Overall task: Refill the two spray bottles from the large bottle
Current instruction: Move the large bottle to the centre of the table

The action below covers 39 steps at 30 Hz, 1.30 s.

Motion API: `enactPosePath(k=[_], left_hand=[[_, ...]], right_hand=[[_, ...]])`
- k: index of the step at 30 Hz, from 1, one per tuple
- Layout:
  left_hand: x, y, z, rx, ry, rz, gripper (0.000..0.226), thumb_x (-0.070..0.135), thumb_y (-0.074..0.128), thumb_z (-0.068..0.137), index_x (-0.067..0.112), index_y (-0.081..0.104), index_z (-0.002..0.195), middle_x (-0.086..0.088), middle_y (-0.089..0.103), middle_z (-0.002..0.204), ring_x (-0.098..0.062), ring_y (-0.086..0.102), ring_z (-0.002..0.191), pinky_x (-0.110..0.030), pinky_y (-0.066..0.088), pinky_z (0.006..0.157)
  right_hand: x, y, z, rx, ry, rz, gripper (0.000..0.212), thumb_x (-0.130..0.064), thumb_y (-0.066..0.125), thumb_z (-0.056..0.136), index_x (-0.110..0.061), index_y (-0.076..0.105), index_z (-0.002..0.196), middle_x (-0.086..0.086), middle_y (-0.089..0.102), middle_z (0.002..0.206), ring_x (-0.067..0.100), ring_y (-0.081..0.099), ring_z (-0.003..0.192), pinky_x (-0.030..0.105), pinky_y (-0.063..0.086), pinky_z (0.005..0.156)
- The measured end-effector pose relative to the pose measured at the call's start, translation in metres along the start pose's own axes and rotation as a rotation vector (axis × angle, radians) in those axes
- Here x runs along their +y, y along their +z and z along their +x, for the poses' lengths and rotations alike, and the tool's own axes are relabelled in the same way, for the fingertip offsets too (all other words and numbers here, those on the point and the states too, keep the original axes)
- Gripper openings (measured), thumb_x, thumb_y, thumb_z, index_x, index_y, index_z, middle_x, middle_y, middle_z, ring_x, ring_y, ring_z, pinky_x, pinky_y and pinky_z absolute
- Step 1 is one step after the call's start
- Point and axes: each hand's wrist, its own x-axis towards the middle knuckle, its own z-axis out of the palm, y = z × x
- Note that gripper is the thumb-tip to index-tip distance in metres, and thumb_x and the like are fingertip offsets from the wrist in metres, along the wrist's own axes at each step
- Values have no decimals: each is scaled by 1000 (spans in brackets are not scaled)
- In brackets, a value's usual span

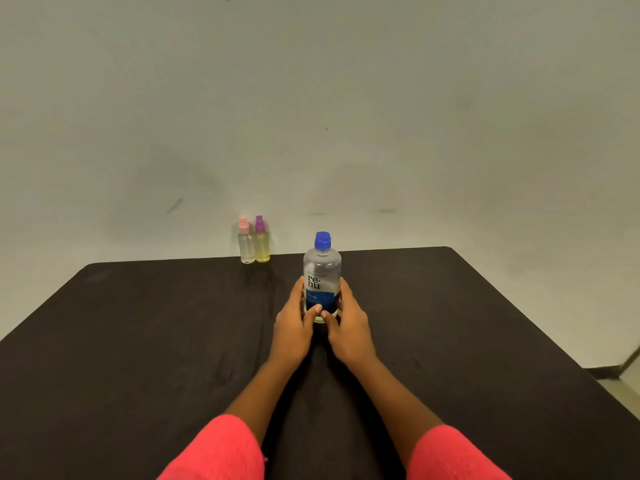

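A large clear bottle [322, 271] with a blue cap and a blue-and-white label stands upright on the dark table [138, 323], near its middle. My left hand [294, 323] grips its lower left side and my right hand [349, 327] grips its lower right side, thumbs meeting in front. Two small spray bottles stand side by side at the table's far edge, to the left of the large one: a clear spray bottle with a pink cap [246, 245] and a yellowish spray bottle with a purple cap [262, 244]. Both caps are on.
A plain pale wall [346, 116] rises right behind the table's far edge. The table's right edge runs diagonally, with floor and a dark skirting [602, 372] beyond it. My pink sleeves [221, 452] show at the bottom.
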Motion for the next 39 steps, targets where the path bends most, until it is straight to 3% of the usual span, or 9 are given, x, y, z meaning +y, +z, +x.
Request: enactPosePath(k=[3, 8, 14, 18, 25, 33, 39], left_hand=[[-6, 1, 19, 26, -41, 0, 48, 15, 56, 94, 18, 36, 138, 2, 53, 132, -5, 49, 115, -19, 39, 93], [-19, 3, 47, 65, -78, 12, 28, 17, 56, 94, 16, 42, 117, 5, 56, 108, -13, 58, 104, -22, 44, 82], [-29, 9, 79, 111, -70, 48, 31, 12, 55, 94, 15, 46, 123, 3, 58, 114, -11, 56, 101, -24, 44, 84], [-38, 12, 103, 167, -95, 65, 36, 12, 56, 93, 15, 51, 128, -1, 60, 121, -15, 57, 110, -28, 46, 91], [-48, 18, 134, 221, -109, 93, 35, 13, 62, 89, 12, 56, 123, -11, 62, 111, -26, 61, 101, -42, 51, 90], [-51, 21, 149, 218, -129, 88, 31, 10, 61, 89, 16, 54, 119, -11, 65, 103, -28, 63, 97, -42, 53, 87], [-49, 20, 148, 182, -153, 124, 38, 4, 53, 90, 13, 39, 125, -12, 63, 106, -26, 62, 95, -36, 51, 80]], right_hand=[[-3, 7, 18, -7, 12, -33, 69, -25, 57, 94, -27, 18, 151, 1, 43, 148, 21, 46, 132, 43, 44, 105], [0, 21, 49, -29, 50, -60, 73, -15, 59, 93, -22, 16, 152, 3, 37, 151, 23, 39, 137, 41, 38, 110], [3, 37, 84, -24, 44, -78, 73, -14, 59, 92, -23, 17, 150, 7, 40, 148, 26, 44, 133, 46, 42, 106], [7, 46, 107, -14, 40, -94, 74, -11, 59, 91, -23, 17, 151, 8, 42, 147, 27, 47, 131, 46, 44, 104], [14, 58, 140, -15, 18, -107, 73, -8, 55, 93, -22, 14, 152, 10, 47, 141, 28, 55, 120, 48, 48, 97], [14, 64, 158, -14, 25, -147, 70, -15, 49, 96, -24, 8, 152, 13, 46, 140, 31, 55, 115, 50, 48, 96], [13, 65, 163, -27, 17, -200, 72, -19, 48, 97, -23, 3, 152, 12, 41, 145, 31, 50, 123, 49, 44, 101]])
